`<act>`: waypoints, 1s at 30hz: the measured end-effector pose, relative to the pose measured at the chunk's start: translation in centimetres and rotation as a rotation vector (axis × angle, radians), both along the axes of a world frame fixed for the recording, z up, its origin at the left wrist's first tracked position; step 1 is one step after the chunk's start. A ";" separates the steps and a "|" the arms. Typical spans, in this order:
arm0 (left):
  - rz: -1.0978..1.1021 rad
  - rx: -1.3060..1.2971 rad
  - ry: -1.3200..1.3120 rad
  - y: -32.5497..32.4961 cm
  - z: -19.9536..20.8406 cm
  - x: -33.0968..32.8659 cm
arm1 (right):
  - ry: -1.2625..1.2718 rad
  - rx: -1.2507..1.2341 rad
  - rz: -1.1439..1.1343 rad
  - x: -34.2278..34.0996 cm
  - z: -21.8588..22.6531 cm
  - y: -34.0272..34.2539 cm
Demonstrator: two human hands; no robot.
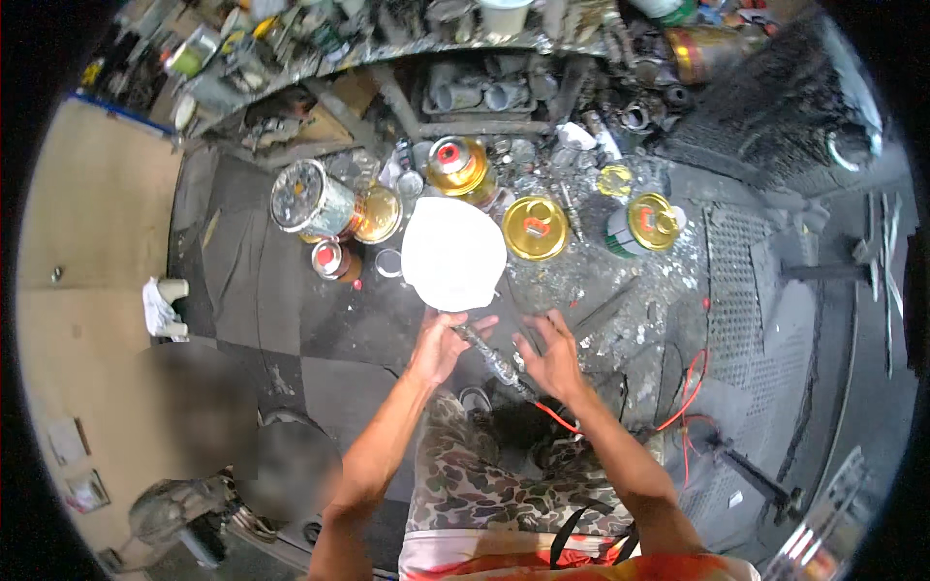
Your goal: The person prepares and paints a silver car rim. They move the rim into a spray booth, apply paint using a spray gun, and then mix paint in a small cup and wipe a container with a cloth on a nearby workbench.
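A large, round white shape (pixel 453 254), washed out by glare, stands just beyond my hands; I cannot make out what it is. Below it, a paint-crusted handle (pixel 499 366), apparently of a spray gun, slants down to the right. A red hose (pixel 556 418) joins its lower end. My left hand (pixel 438 351) has its thumb and fingers around the handle's upper end, partly hidden. To the right of the handle, my right hand (pixel 552 356) is open, fingers spread, with nothing seen in it.
Beyond are gold-lidded cans (pixel 536 229), a white-and-green can (pixel 639 225), a red-capped can (pixel 457 167), a paint-splattered can (pixel 315 201) and a small red-capped bottle (pixel 334 259). Behind runs a cluttered bench (pixel 387 60). The red hose also loops at right, near a perforated mat (pixel 736 290).
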State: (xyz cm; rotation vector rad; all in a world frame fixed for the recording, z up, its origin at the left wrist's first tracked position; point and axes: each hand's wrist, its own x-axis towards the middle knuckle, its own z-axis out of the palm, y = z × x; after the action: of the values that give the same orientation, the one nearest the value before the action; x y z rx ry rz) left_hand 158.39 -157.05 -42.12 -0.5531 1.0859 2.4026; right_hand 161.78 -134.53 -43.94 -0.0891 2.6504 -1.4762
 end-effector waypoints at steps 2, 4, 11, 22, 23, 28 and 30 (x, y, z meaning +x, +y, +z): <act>-0.058 0.003 0.003 2.1 3.9 0.1 | 0.055 -0.042 -0.073 0.8 7.2 0.4; -0.076 0.045 -0.075 4.5 7.6 -0.1 | 0.202 -0.046 -0.055 1.4 13.6 0.7; -0.292 -0.061 -0.063 16.4 24.4 3.9 | 0.183 0.259 -0.252 4.9 30.4 6.1; -0.726 0.028 0.051 34.1 44.8 14.2 | 0.115 0.250 -0.664 18.6 48.8 21.1; -0.753 0.024 0.074 35.8 45.9 15.0 | 0.162 0.265 -0.685 20.0 50.0 22.4; -1.030 0.061 0.124 42.0 51.1 18.8 | 0.217 0.189 -0.845 27.1 55.7 28.0; -1.161 0.073 0.185 44.3 52.3 20.9 | 0.139 0.194 -0.908 30.1 57.5 29.8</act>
State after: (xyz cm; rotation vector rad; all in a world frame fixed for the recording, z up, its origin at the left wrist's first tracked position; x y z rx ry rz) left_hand 179.30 -112.75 10.22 0.3020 0.9735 1.4469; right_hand 191.93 -104.73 13.55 1.2050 3.0871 -1.3706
